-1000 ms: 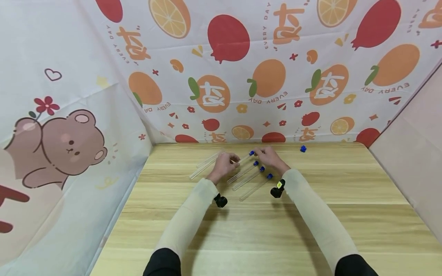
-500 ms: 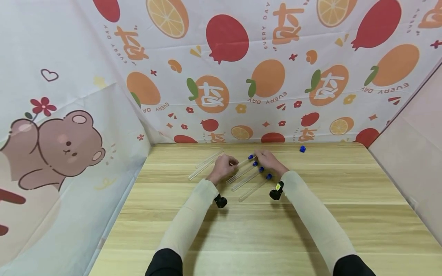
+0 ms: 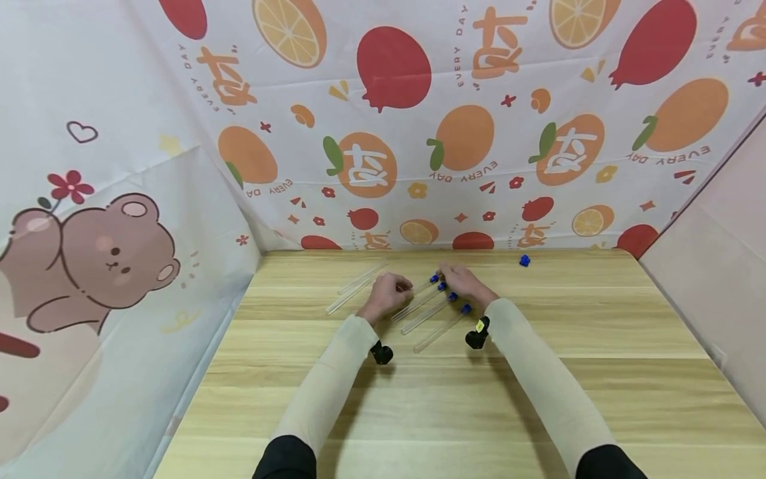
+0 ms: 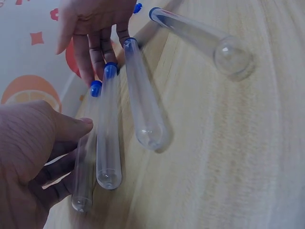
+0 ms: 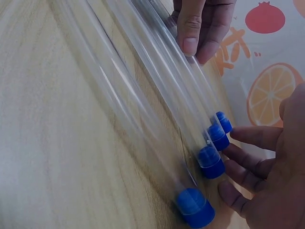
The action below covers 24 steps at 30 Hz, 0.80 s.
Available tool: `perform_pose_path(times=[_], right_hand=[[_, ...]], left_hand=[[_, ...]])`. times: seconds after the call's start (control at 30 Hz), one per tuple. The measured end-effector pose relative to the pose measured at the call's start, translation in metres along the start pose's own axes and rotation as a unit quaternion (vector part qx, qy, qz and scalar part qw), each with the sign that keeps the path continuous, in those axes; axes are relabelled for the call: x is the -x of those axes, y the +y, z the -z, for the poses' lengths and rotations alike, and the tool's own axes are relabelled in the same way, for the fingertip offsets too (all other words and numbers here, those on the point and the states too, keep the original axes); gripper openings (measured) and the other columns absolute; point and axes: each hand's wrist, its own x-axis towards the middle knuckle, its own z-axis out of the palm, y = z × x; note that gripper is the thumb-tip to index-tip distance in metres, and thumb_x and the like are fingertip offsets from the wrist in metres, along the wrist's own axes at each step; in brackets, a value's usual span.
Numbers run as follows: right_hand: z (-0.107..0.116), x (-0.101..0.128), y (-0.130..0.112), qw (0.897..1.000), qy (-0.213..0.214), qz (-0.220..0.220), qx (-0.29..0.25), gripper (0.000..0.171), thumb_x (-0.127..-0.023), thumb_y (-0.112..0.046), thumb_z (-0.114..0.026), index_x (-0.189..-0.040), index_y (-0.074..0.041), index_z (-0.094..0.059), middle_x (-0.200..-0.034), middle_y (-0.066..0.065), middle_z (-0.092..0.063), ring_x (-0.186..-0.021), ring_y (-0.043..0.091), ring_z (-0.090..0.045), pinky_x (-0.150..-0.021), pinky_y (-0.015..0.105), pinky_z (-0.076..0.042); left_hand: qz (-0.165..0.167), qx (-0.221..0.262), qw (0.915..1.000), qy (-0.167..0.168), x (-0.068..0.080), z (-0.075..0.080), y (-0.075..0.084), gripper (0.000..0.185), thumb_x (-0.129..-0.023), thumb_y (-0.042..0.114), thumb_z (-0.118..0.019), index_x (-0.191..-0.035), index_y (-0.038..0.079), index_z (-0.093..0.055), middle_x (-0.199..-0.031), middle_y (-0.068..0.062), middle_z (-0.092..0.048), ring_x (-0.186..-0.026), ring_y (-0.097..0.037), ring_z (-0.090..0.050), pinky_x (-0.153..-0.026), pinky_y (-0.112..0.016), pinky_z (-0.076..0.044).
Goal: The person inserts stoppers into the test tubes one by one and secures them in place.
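Four clear test tubes with blue caps lie side by side on the wooden table [image 3: 538, 386]. My left hand [image 3: 387, 293] pinches the closed end of the farthest tube [image 4: 85, 167] between thumb and fingers; the same grip shows in the right wrist view [image 5: 198, 24]. My right hand [image 3: 463, 283] has straight fingers [image 5: 238, 164] at the capped ends, touching the blue caps [image 5: 217, 136]. The other three capped tubes [image 3: 427, 314] rest on the table just in front of both hands.
Two uncapped clear tubes [image 3: 356, 287] lie to the left of my left hand. A loose blue cap [image 3: 524, 261] sits near the back edge, to the right. Printed cloth walls stand at the back, left and right.
The far tube, held a little above the table by both hands, has come down beside the other three. My right fingers have straightened at the caps.
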Motion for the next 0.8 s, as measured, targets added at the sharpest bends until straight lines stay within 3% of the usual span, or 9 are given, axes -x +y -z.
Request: perform_pose_path(times=[0.57, 0.8], right_hand=[[0.004, 0.001, 0.001, 1.000, 0.002, 0.001, 0.015, 0.068, -0.109, -0.055, -0.021, -0.152, -0.008, -0.044, -0.157, 0.017, -0.045, -0.151, 0.037, -0.035, -0.126, 0.054, -0.027], [0.034, 0.005, -0.003, 0.998, 0.030, 0.048, 0.017, 0.069, -0.109, -0.054, -0.017, -0.155, -0.006, -0.038, -0.156, 0.021, -0.044, -0.143, 0.042, -0.043, -0.122, 0.058, -0.033]], left_hand=[[0.011, 0.019, 0.9998, 0.000, 0.002, 0.004, 0.000, 0.021, -0.097, 0.015, -0.068, -0.113, 0.003, -0.075, -0.106, -0.012, -0.077, -0.099, -0.027, -0.072, -0.089, -0.040, -0.060], [0.012, 0.026, 0.9993, 0.025, 0.001, 0.012, -0.004, 0.022, -0.099, 0.016, -0.065, -0.115, 0.004, -0.073, -0.107, -0.012, -0.075, -0.098, -0.027, -0.071, -0.088, -0.041, -0.060]])
